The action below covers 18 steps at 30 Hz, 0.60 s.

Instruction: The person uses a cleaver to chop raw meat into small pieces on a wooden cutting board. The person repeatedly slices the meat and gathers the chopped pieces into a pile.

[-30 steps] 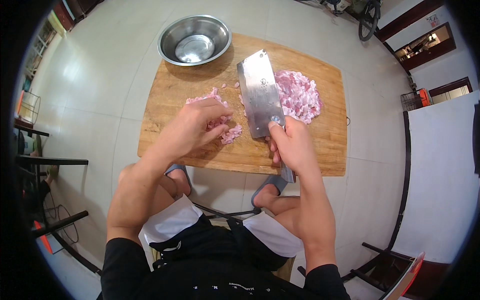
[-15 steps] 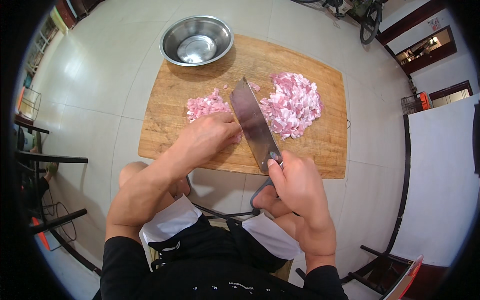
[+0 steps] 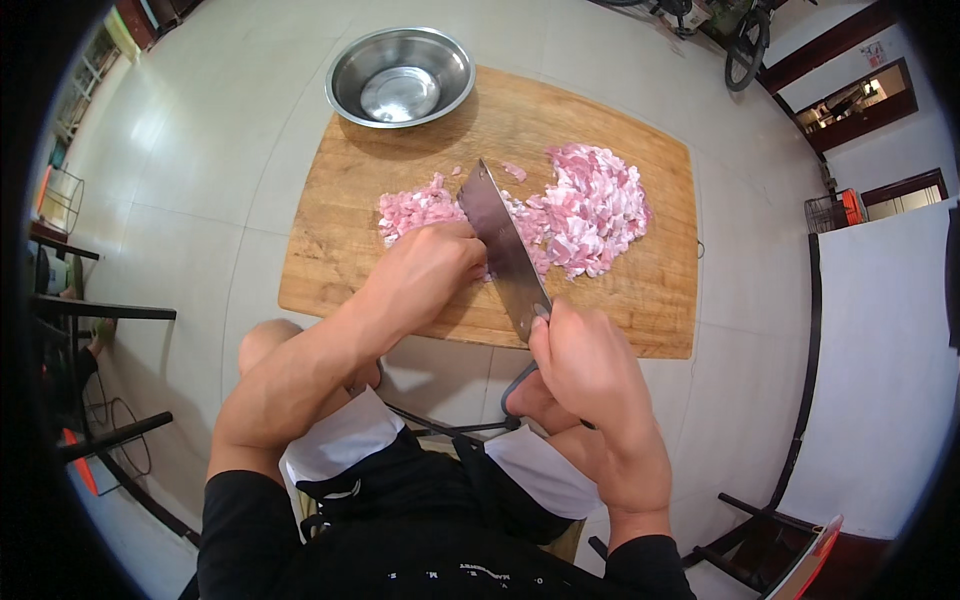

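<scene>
My right hand [image 3: 590, 355] grips a cleaver [image 3: 502, 245] by its handle, the wide blade slanting up and to the left over a wooden cutting board [image 3: 640, 315]. Against the blade's left side, my left hand [image 3: 430, 268] has its fingers curled down on pieces of meat, mostly hidden under the knuckles. Just beyond it lies a small heap of finely cut pink meat [image 3: 414, 207]. A larger pile of pink and white sliced meat [image 3: 600, 212] sits right of the blade, and some slices reach up to it.
A steel bowl [image 3: 345, 80] stands on the board's far left corner. Below the board's near edge are my knees and slippered feet. Dark chair or stool legs [image 3: 105, 312] show at the left, a white-topped table [image 3: 870, 370] at the right, and a bicycle wheel [image 3: 746, 50] far right.
The cleaver and my right hand have shifted slightly left, and more sliced meat shows on the blade's right side. My left hand stays curled at nearly the same spot.
</scene>
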{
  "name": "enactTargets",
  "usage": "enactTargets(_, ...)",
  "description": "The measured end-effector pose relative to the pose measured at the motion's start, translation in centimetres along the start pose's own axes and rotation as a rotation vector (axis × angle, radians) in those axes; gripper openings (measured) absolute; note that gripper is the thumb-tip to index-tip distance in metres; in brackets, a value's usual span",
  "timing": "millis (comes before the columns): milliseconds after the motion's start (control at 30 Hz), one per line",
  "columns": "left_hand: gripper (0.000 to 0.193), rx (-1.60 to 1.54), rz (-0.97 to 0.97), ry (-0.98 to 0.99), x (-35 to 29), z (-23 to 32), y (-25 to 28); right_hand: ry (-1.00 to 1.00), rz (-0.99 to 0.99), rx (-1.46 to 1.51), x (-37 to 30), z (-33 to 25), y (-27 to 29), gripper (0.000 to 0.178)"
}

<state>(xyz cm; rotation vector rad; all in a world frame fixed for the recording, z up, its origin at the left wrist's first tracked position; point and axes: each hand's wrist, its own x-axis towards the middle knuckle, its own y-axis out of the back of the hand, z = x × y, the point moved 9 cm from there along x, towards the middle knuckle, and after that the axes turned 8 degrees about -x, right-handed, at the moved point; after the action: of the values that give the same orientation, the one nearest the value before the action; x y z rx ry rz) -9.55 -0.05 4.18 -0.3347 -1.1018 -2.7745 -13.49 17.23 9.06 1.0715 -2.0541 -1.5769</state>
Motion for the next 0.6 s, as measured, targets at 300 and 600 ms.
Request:
enactTargets(300, 0.008, -0.025, -0.009, -0.098, 0.3, 0.4, -0.3, -0.123, 0.004, 0.206, 5.1, 2.4, -1.5, 0.035)
enactTargets(600, 0.017, 0.100, 0.165, -0.040, 0.7, 0.2, 0.2, -0.225, 0.013, 0.524, 7.1, 5.2, -1.7, 0.037)
